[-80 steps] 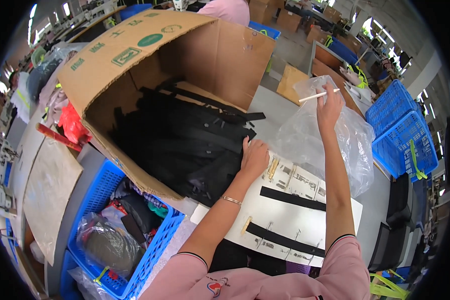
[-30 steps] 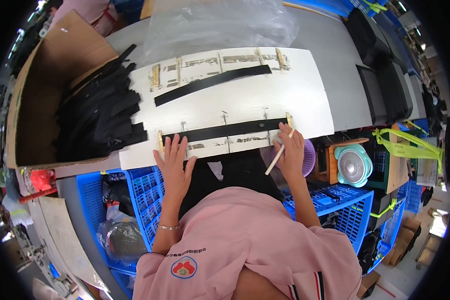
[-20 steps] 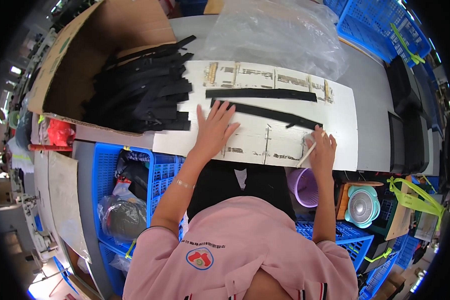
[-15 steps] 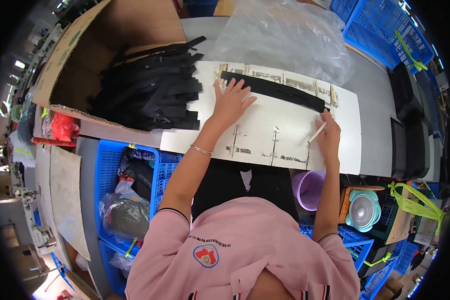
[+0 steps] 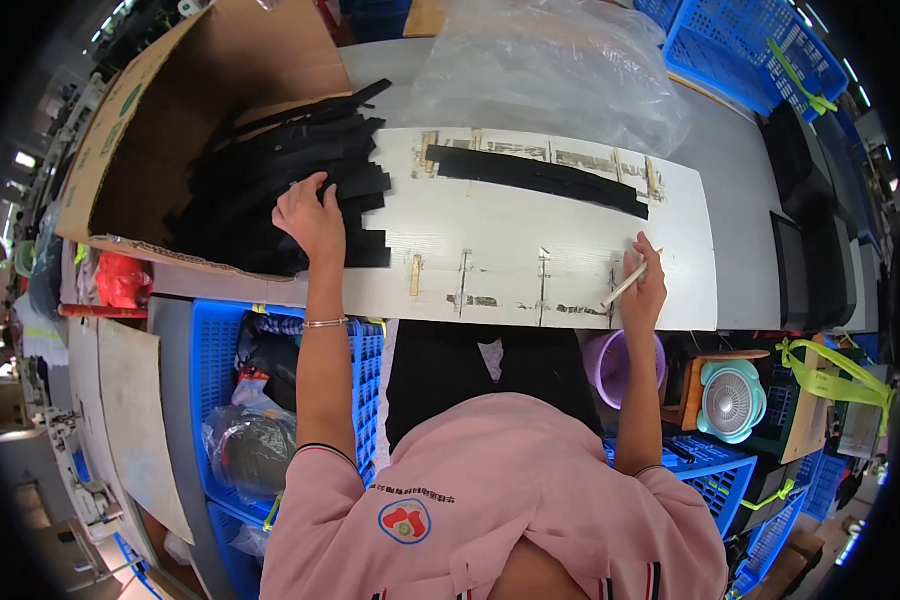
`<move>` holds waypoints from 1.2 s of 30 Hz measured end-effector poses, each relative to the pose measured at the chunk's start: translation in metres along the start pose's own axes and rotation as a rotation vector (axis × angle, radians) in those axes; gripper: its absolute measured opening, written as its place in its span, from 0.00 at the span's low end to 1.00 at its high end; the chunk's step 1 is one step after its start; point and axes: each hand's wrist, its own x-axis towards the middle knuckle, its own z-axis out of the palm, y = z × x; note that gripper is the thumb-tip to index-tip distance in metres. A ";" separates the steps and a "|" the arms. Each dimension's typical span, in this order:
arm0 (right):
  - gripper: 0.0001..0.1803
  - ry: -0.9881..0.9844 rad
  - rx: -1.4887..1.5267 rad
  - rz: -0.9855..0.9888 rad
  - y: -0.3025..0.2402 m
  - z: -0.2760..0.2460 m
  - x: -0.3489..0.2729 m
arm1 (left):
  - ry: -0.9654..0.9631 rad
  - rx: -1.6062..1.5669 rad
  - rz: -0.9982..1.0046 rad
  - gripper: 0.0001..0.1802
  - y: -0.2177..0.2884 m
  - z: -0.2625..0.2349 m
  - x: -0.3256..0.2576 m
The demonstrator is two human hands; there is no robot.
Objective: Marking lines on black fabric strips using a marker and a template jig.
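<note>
My left hand (image 5: 312, 215) is over a pile of flat black strips (image 5: 270, 150), fingers bent and thumb apart from them; nothing is plainly held. The strips lie half in a cardboard box (image 5: 145, 110) with their ends on a white board (image 5: 490, 225). My right hand (image 5: 645, 285) is closed around a slim white pen (image 5: 622, 284) that slants down to the left above the board. Beyond it, one black strip (image 5: 535, 178) lies slantwise along the board's far marks, touched by neither hand.
Clear plastic sheeting (image 5: 550, 70) lies behind the board. A blue basket (image 5: 750, 55) stands at the far right, near black cases (image 5: 815, 215). Below the table edge are a blue crate (image 5: 215, 380), a purple bin (image 5: 602, 365) and a turquoise fan (image 5: 730, 400).
My left hand has left the single black strip and moved left to the pile. My right hand has drawn slightly back from the strip's end, still holding the pen.
</note>
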 end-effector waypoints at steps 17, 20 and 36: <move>0.11 0.132 0.062 -0.022 -0.019 -0.048 -0.059 | -0.609 -0.655 0.385 0.09 0.156 -0.037 -0.133; 0.14 0.021 -0.073 -0.169 -0.027 -0.051 -0.067 | -0.631 -0.662 0.391 0.10 0.164 -0.035 -0.138; 0.20 -0.097 -0.381 -0.197 0.007 -0.047 -0.082 | -0.523 -0.342 0.279 0.20 0.143 -0.064 -0.170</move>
